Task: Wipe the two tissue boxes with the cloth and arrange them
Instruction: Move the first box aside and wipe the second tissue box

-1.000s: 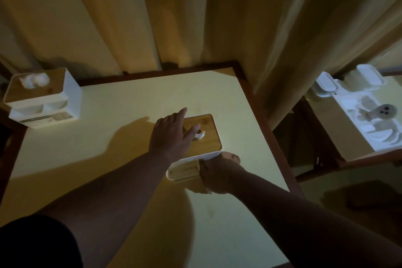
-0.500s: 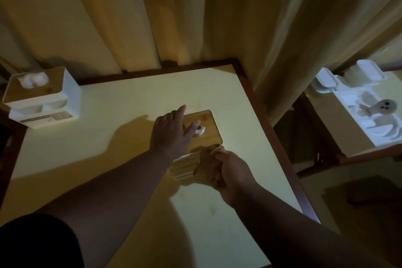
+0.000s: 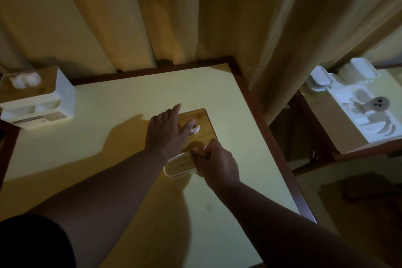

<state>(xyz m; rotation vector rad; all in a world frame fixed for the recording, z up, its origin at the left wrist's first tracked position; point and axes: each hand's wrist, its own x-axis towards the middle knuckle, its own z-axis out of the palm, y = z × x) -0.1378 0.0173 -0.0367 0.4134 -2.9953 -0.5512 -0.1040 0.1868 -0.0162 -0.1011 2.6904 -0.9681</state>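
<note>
A white tissue box with a wooden lid [image 3: 201, 124] stands near the right edge of the yellow table [image 3: 121, 104]. My left hand [image 3: 166, 131] lies flat on its lid, fingers spread, beside the tissue poking out. My right hand [image 3: 217, 163] is closed on a small tan cloth [image 3: 193, 146] and presses it against the box's near top edge. A second white tissue box [image 3: 36, 99], with a wooden lid and a tuft of tissue, stands at the table's far left corner.
Beige curtains [image 3: 195, 17] hang right behind the table. The table has a dark wooden rim [image 3: 280, 159]. To the right, a lower table holds a white tray [image 3: 367, 113] with small items and lidded white containers [image 3: 339, 74].
My right hand with the cloth has moved up from the box's near side to its near top edge. My left hand has stayed on the lid.
</note>
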